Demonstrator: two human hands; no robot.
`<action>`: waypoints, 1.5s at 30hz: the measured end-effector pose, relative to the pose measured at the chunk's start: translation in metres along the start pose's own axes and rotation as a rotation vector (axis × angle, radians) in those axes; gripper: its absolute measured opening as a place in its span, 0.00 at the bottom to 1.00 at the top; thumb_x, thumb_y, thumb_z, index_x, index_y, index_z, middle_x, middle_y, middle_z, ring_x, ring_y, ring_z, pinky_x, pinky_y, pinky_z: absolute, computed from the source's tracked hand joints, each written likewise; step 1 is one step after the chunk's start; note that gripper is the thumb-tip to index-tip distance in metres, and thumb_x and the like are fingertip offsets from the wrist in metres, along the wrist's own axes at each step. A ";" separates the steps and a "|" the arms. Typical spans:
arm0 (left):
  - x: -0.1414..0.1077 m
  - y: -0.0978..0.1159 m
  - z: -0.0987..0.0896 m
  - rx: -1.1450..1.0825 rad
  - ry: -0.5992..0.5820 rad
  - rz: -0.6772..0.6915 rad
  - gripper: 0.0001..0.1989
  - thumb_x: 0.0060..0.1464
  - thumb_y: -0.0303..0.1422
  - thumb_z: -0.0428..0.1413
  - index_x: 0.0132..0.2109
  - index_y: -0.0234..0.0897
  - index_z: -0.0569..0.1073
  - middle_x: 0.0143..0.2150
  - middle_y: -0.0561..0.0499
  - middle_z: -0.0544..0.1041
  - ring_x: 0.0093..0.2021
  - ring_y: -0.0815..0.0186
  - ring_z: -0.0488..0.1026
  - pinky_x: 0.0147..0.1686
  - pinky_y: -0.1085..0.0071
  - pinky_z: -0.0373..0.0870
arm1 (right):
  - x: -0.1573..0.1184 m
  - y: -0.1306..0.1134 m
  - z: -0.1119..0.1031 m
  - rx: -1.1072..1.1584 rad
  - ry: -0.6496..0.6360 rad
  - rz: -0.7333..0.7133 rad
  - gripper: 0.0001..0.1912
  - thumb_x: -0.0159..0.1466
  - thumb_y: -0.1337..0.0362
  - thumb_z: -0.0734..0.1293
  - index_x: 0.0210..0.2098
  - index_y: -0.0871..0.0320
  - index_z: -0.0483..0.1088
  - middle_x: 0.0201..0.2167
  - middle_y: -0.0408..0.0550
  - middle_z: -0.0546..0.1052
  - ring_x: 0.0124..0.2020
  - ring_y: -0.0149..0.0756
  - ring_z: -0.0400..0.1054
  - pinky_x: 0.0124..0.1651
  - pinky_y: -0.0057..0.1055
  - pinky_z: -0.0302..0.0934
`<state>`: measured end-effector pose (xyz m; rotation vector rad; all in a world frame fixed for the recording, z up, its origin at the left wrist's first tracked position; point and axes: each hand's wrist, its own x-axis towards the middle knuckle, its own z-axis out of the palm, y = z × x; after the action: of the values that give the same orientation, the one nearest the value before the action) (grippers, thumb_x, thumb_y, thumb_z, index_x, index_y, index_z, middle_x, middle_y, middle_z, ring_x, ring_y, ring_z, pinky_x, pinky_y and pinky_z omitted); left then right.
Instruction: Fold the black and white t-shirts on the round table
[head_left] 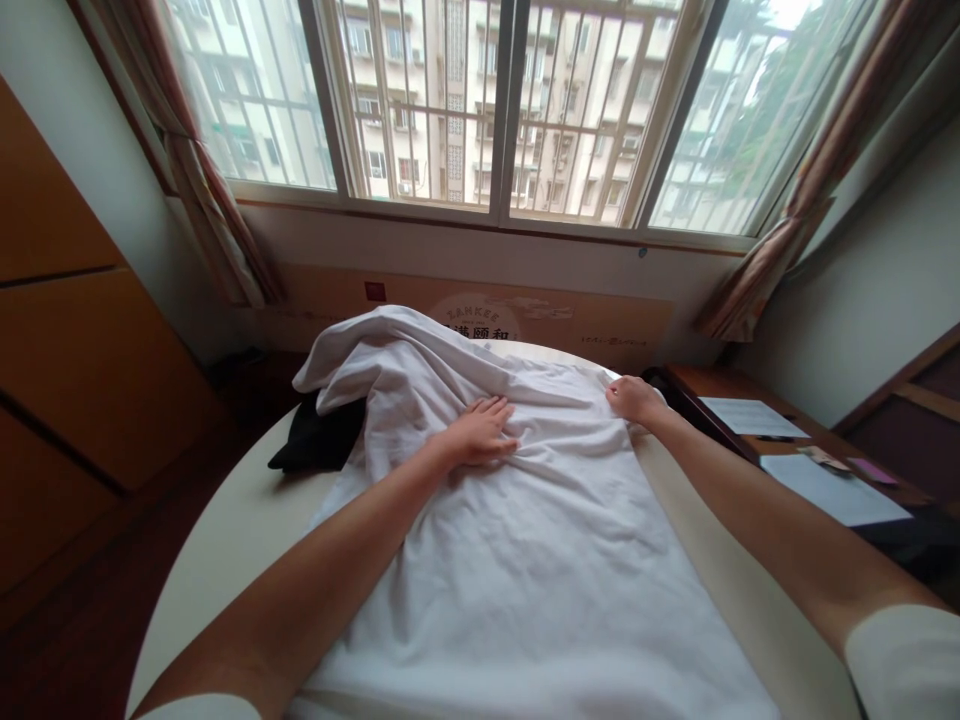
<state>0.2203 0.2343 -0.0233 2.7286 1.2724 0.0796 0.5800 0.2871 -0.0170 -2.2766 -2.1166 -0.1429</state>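
Note:
A large white cloth (540,560) lies over a round, pale table (217,560), smooth in front and bunched into folds at the far left. My left hand (484,432) rests flat on its middle with the fingers spread, and small creases run out from under it. At the cloth's far right edge, my right hand (631,398) is closed, pinching the fabric near the table's rim. Under the bunched left part a black cloth-like item (319,435) sticks out; most of it is hidden.
Behind the table a long printed carton (600,320) leans below the barred window (495,110). To the right stands a brown desk (694,385) with papers (754,416) on it. Orange-brown cabinets (82,380) are at the left, and curtains (217,210) hang beside the window.

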 end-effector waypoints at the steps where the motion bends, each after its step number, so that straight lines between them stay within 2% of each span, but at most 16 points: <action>1: 0.000 0.000 0.000 0.003 -0.001 0.001 0.43 0.66 0.52 0.48 0.77 0.28 0.54 0.80 0.35 0.49 0.80 0.52 0.45 0.76 0.58 0.38 | 0.001 0.001 -0.001 0.003 -0.019 0.007 0.23 0.73 0.62 0.57 0.50 0.61 0.83 0.54 0.64 0.81 0.55 0.52 0.75 0.55 0.38 0.64; 3: -0.001 0.001 -0.001 0.010 -0.005 0.001 0.42 0.67 0.52 0.47 0.77 0.27 0.54 0.80 0.35 0.49 0.80 0.53 0.45 0.76 0.58 0.37 | 0.004 0.002 -0.003 0.007 -0.061 0.024 0.22 0.72 0.60 0.58 0.49 0.61 0.83 0.52 0.65 0.82 0.53 0.53 0.77 0.51 0.38 0.66; 6: -0.001 0.002 -0.003 0.018 -0.014 -0.007 0.43 0.67 0.52 0.47 0.77 0.27 0.54 0.80 0.36 0.49 0.80 0.53 0.44 0.76 0.59 0.37 | 0.011 0.003 -0.002 0.007 -0.114 0.064 0.23 0.71 0.55 0.61 0.53 0.62 0.81 0.54 0.67 0.81 0.56 0.56 0.76 0.53 0.40 0.66; 12: -0.002 0.003 -0.004 0.030 -0.019 -0.010 0.43 0.67 0.52 0.47 0.77 0.26 0.53 0.80 0.35 0.49 0.81 0.55 0.44 0.76 0.61 0.36 | 0.029 0.005 0.015 0.035 -0.173 0.163 0.34 0.71 0.40 0.59 0.60 0.60 0.77 0.63 0.68 0.76 0.69 0.67 0.62 0.63 0.56 0.61; 15: -0.002 0.003 -0.003 0.032 -0.021 -0.017 0.43 0.67 0.52 0.47 0.78 0.28 0.53 0.81 0.36 0.48 0.81 0.54 0.44 0.76 0.60 0.37 | 0.036 0.012 0.027 0.067 -0.167 0.185 0.42 0.72 0.37 0.55 0.69 0.61 0.68 0.71 0.68 0.66 0.71 0.66 0.59 0.67 0.59 0.57; 19: -0.002 0.002 -0.002 0.021 -0.012 -0.013 0.43 0.67 0.53 0.47 0.77 0.29 0.53 0.81 0.36 0.48 0.80 0.52 0.45 0.76 0.58 0.39 | 0.038 0.028 0.042 0.097 -0.125 0.180 0.45 0.73 0.36 0.49 0.77 0.60 0.54 0.79 0.63 0.49 0.77 0.63 0.47 0.74 0.64 0.43; 23: -0.002 0.002 -0.001 0.014 -0.004 -0.002 0.43 0.67 0.53 0.47 0.77 0.28 0.54 0.80 0.35 0.49 0.80 0.51 0.45 0.76 0.57 0.39 | 0.042 0.036 0.048 0.125 -0.103 0.166 0.44 0.74 0.38 0.47 0.78 0.60 0.50 0.80 0.64 0.46 0.79 0.60 0.40 0.75 0.68 0.36; 27: -0.001 0.000 0.000 0.007 -0.005 0.000 0.43 0.67 0.53 0.47 0.77 0.28 0.53 0.80 0.35 0.49 0.80 0.51 0.45 0.76 0.57 0.39 | 0.054 0.015 0.048 0.148 -0.069 0.130 0.44 0.75 0.40 0.44 0.79 0.63 0.45 0.80 0.66 0.43 0.80 0.58 0.35 0.75 0.68 0.33; 31: -0.001 -0.003 0.003 -0.006 -0.005 0.008 0.43 0.67 0.54 0.47 0.78 0.32 0.53 0.81 0.36 0.49 0.80 0.51 0.44 0.76 0.56 0.39 | 0.061 -0.016 0.048 0.183 -0.114 0.017 0.40 0.74 0.39 0.47 0.77 0.51 0.53 0.79 0.56 0.51 0.79 0.54 0.42 0.75 0.65 0.40; 33: -0.002 -0.003 0.004 -0.013 -0.006 0.015 0.41 0.68 0.54 0.47 0.78 0.35 0.54 0.81 0.38 0.48 0.81 0.50 0.43 0.76 0.55 0.39 | 0.059 -0.024 0.047 0.188 -0.128 0.030 0.40 0.73 0.37 0.48 0.77 0.49 0.52 0.80 0.57 0.50 0.79 0.58 0.42 0.74 0.69 0.39; 36: -0.001 0.001 0.002 -0.031 -0.016 0.008 0.40 0.67 0.54 0.49 0.78 0.40 0.56 0.81 0.40 0.48 0.81 0.50 0.43 0.76 0.54 0.41 | 0.054 -0.026 0.044 0.193 -0.129 0.090 0.43 0.73 0.36 0.47 0.79 0.51 0.49 0.80 0.62 0.46 0.80 0.61 0.39 0.73 0.71 0.35; 38: 0.004 0.003 -0.008 -0.031 0.022 -0.053 0.37 0.68 0.54 0.48 0.76 0.40 0.59 0.81 0.40 0.51 0.80 0.49 0.47 0.76 0.53 0.44 | 0.052 -0.025 0.042 0.199 -0.133 0.104 0.43 0.73 0.36 0.47 0.79 0.51 0.48 0.80 0.63 0.46 0.80 0.60 0.38 0.74 0.69 0.35; 40: 0.012 -0.001 -0.030 0.009 0.147 -0.137 0.32 0.70 0.49 0.47 0.74 0.39 0.63 0.79 0.40 0.57 0.78 0.50 0.53 0.75 0.53 0.48 | 0.052 -0.024 0.043 0.203 -0.131 0.108 0.43 0.72 0.35 0.47 0.79 0.50 0.48 0.80 0.62 0.46 0.80 0.58 0.38 0.74 0.67 0.35; 42: 0.022 -0.014 -0.063 0.087 0.296 -0.212 0.26 0.71 0.41 0.47 0.70 0.37 0.69 0.74 0.39 0.66 0.74 0.52 0.62 0.73 0.56 0.55 | 0.053 -0.024 0.044 0.206 -0.127 0.113 0.44 0.72 0.35 0.47 0.79 0.50 0.47 0.80 0.61 0.46 0.80 0.57 0.37 0.75 0.67 0.34; 43: 0.027 -0.025 -0.082 0.124 0.329 -0.257 0.24 0.70 0.36 0.48 0.67 0.36 0.72 0.69 0.39 0.72 0.69 0.53 0.69 0.69 0.59 0.61 | 0.054 -0.024 0.045 0.208 -0.126 0.115 0.44 0.72 0.35 0.46 0.79 0.50 0.47 0.80 0.60 0.46 0.80 0.56 0.36 0.75 0.66 0.32; 45: 0.035 -0.052 -0.120 0.202 0.297 -0.364 0.21 0.66 0.28 0.49 0.61 0.33 0.77 0.61 0.38 0.79 0.62 0.55 0.76 0.62 0.65 0.69 | 0.055 -0.024 0.047 0.210 -0.127 0.118 0.45 0.72 0.34 0.46 0.79 0.50 0.46 0.80 0.60 0.45 0.80 0.56 0.35 0.75 0.66 0.31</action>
<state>0.1913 0.3056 0.0880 2.6635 1.9369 0.3475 0.5624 0.3473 -0.0599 -2.3317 -1.9377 0.2220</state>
